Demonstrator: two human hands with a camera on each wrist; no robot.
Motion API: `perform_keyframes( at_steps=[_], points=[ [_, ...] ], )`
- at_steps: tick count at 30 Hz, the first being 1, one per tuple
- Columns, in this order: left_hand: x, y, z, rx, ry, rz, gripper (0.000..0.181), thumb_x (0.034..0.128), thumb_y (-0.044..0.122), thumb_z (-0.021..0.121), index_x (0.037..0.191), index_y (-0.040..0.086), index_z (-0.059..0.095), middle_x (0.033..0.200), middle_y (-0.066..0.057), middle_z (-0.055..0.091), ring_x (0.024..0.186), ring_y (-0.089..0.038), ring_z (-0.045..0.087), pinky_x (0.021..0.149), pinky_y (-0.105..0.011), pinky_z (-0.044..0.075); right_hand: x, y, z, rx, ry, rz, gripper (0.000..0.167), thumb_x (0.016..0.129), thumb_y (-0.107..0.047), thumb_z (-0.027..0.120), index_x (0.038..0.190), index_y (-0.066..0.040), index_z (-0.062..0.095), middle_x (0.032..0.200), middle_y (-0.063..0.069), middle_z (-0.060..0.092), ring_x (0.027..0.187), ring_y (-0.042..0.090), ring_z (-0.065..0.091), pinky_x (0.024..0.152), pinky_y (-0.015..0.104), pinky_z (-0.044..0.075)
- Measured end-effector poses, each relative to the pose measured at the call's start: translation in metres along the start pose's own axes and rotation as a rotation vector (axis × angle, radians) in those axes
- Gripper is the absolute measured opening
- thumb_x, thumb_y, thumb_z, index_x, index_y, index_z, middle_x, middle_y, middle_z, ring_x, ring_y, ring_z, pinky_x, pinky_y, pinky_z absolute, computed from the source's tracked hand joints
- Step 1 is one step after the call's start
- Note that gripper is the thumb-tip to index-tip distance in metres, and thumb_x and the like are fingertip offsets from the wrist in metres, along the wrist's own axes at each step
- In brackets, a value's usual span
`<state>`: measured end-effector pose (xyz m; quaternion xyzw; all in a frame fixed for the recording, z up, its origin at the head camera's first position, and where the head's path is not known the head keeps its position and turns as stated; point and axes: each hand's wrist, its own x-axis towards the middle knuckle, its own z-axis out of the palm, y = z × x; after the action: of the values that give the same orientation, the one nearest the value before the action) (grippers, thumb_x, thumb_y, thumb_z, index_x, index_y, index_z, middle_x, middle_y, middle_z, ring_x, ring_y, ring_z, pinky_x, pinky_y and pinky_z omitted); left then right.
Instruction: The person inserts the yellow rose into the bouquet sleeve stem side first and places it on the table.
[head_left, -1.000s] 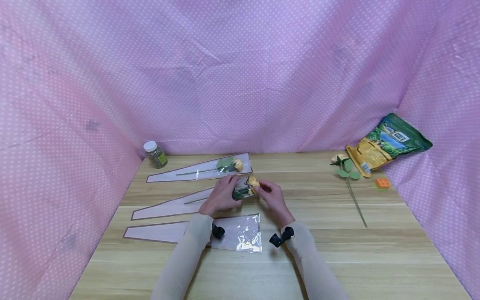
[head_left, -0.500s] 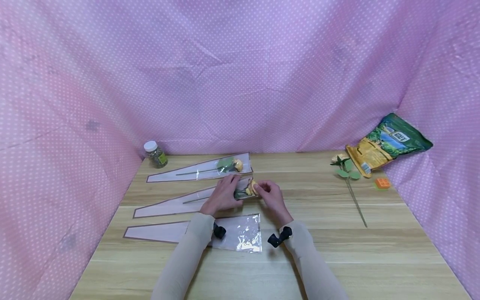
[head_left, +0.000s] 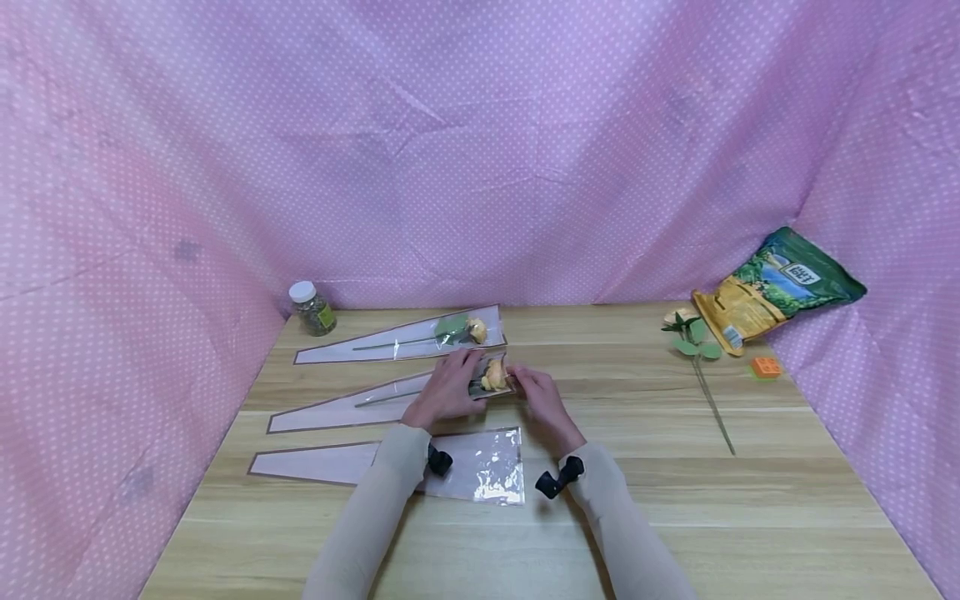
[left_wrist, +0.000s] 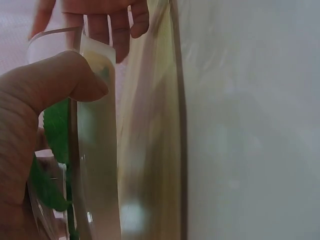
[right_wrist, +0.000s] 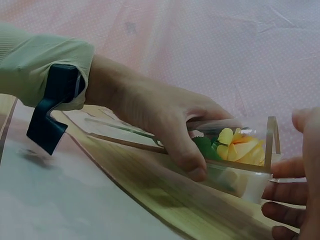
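My left hand (head_left: pixel 448 388) grips a tapered clear flower sleeve (head_left: pixel 322 413) by its wide end, thumb on the near side and fingers across the far side. Inside it lies a yellow artificial rose (right_wrist: pixel 242 148), its head just within the open mouth and its stem running toward the narrow end. At that mouth is my right hand (head_left: pixel 542 402). In the right wrist view its thumb stands apart from its fingers (right_wrist: pixel 285 192), which are at the sleeve's lower rim; nothing is seen held between them. Green leaves (left_wrist: pixel 56 132) show under my left thumb.
Behind lies another sleeve (head_left: pixel 337 353) with a rose inside; in front, a flat sleeve (head_left: pixel 315 465). A loose rose (head_left: pixel 705 392), an orange block (head_left: pixel 766 367) and a green-yellow bag (head_left: pixel 780 283) are at the right. A white-capped jar (head_left: pixel 313 310) stands back left.
The rose has slid left, deeper into the sleeve. My right fingers have come off the flower head and are now at the sleeve's rim. My left hand has barely moved.
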<state>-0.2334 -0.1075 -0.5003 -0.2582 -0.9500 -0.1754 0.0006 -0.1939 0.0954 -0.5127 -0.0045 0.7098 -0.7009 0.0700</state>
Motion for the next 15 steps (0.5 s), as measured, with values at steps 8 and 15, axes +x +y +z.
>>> perform_keyframes(
  at_steps=[8,15],
  points=[
    [0.0011,-0.0025,-0.0007,0.0,-0.011,0.009,0.096,0.0722,0.038,0.081,0.152,0.01,0.037,0.146,-0.014,0.047,0.137,-0.032,0.044,0.118,-0.052,0.033,-0.0032,0.0043,0.0014,-0.025,-0.081,0.004,0.058,0.104,-0.048,0.039,0.138,-0.005,0.056,0.15,0.015,0.052,0.145,0.033,0.042,0.124,0.052,0.023],
    [0.0021,-0.0056,-0.001,0.019,-0.016,0.025,0.092,0.0732,0.037,0.08,0.151,0.011,0.038,0.145,-0.013,0.048,0.137,-0.032,0.045,0.117,-0.052,0.033,-0.003,0.0041,0.0054,-0.036,-0.132,0.011,0.053,0.106,-0.048,0.036,0.134,-0.012,0.062,0.148,0.008,0.055,0.143,0.03,0.045,0.124,0.052,0.022]
  ],
)
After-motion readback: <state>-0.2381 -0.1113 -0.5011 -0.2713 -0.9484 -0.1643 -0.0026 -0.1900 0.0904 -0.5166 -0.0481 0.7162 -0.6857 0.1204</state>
